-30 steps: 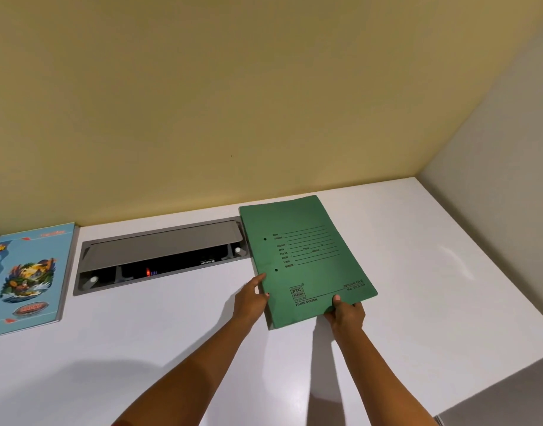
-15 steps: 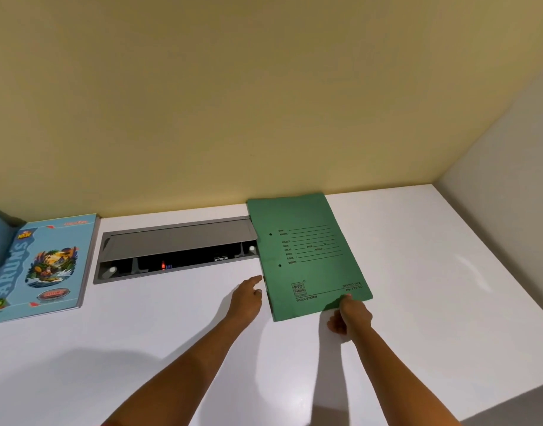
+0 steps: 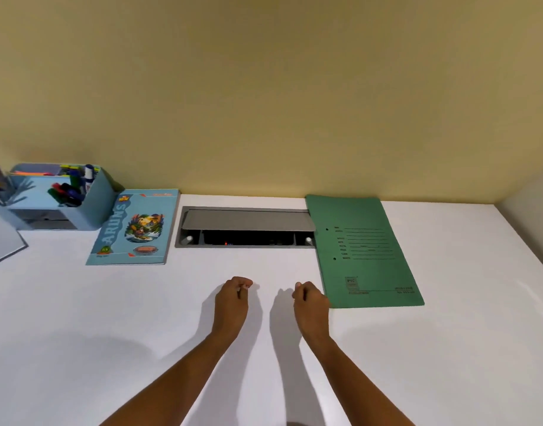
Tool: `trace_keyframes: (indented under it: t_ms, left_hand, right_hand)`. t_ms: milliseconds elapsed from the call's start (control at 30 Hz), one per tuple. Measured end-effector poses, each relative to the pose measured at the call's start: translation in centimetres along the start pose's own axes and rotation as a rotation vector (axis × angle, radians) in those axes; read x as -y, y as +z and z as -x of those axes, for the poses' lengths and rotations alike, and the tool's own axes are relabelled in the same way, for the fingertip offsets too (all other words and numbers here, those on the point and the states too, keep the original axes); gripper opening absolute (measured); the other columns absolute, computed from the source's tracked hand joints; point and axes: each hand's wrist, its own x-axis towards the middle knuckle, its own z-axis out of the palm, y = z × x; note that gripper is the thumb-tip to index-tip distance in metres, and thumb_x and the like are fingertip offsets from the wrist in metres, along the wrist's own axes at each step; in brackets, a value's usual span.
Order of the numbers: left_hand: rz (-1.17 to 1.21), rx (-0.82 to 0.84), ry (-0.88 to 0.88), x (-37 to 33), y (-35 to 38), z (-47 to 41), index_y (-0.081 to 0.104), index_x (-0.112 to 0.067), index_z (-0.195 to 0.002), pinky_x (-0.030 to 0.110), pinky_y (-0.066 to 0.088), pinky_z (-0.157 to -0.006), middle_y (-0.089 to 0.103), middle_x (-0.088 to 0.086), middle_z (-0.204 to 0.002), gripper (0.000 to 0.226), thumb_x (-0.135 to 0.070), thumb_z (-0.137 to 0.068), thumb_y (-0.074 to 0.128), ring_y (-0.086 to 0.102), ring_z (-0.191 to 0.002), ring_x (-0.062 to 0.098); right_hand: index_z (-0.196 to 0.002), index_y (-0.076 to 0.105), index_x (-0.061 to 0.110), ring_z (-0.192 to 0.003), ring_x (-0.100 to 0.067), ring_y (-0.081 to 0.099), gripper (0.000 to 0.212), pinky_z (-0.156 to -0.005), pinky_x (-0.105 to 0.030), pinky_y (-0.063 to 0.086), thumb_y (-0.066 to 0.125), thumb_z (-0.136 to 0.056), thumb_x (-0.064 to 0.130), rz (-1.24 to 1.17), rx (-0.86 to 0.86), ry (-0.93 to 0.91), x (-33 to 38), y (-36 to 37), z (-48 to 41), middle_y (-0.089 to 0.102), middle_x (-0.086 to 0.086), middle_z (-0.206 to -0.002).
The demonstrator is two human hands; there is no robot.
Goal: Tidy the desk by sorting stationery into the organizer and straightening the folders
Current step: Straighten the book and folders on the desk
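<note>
A green folder [image 3: 365, 250] lies flat on the white desk [image 3: 295, 364] at the back right, its top edge near the wall and slightly skewed. My right hand [image 3: 310, 302] hovers with curled fingers right beside the folder's near left corner and holds nothing. My left hand [image 3: 233, 298] is a little further left over bare desk, fingers curled too, with nothing in it. A light blue organizer [image 3: 58, 196] stands at the back left with several markers and pens upright in it. A blue illustrated notebook [image 3: 135, 229] lies next to the organizer.
A grey cable hatch [image 3: 245, 227] with its flap half open is sunk into the desk between notebook and folder. A white sheet or board [image 3: 1, 244] pokes in at the far left. A yellow wall runs along the back, a grey wall on the right.
Both hands let go of the green folder and drew back toward me with fingers curling. The view swung left, bringing the organizer into sight. The folder now lies straighter by the hatch.
</note>
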Motion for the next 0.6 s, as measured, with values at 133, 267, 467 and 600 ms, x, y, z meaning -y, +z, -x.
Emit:
trace_keyframes:
  t_ms: [133,267,467,600]
  left_hand:
    - [-0.013,-0.114,-0.022,3.1,-7.4,0.3,0.065,-0.005,-0.105,0.035,0.048,-0.096,0.067,0.010,-0.108,0.021,-0.007,-0.098,0.045,0.062,-0.101,0.026]
    - [-0.033,-0.223,-0.085,6.7,-15.7,-0.2,0.065,-0.005,-0.105,0.035,0.048,-0.096,0.067,0.011,-0.109,0.020,-0.010,-0.097,0.047,0.062,-0.101,0.027]
    - [-0.015,-0.418,-0.190,12.9,-27.7,-1.2,0.065,-0.010,-0.096,0.026,0.043,-0.083,0.067,0.008,-0.105,0.018,-0.007,-0.095,0.048,0.061,-0.095,0.023]
    - [-0.037,-0.547,-0.251,16.6,-35.6,-2.7,0.065,-0.004,-0.100,0.031,0.044,-0.084,0.068,0.010,-0.105,0.020,-0.006,-0.094,0.046,0.062,-0.099,0.027]
  right_hand:
    - [-0.073,0.054,0.011,-0.055,-0.014,0.050,0.028,-0.048,-0.017,0.033,0.046,-0.098,0.019,0.057,0.123,-0.134,4.2,6.2,3.0,0.060,-0.003,-0.064]
    - [-0.079,0.057,0.012,-0.061,-0.011,0.053,0.020,-0.052,-0.009,0.034,0.051,-0.097,0.020,0.046,0.227,-0.214,9.4,13.0,6.3,0.062,-0.001,-0.072]
    - [-0.097,0.063,0.009,-0.076,-0.012,0.058,0.014,-0.064,-0.014,0.039,0.053,-0.096,0.019,0.090,0.377,-0.317,16.7,23.1,10.5,0.068,-0.004,-0.090]
    - [-0.096,0.062,0.012,-0.080,-0.016,0.059,0.013,-0.065,-0.018,0.037,0.052,-0.096,0.019,0.143,0.481,-0.420,20.8,29.5,12.0,0.068,-0.005,-0.091]
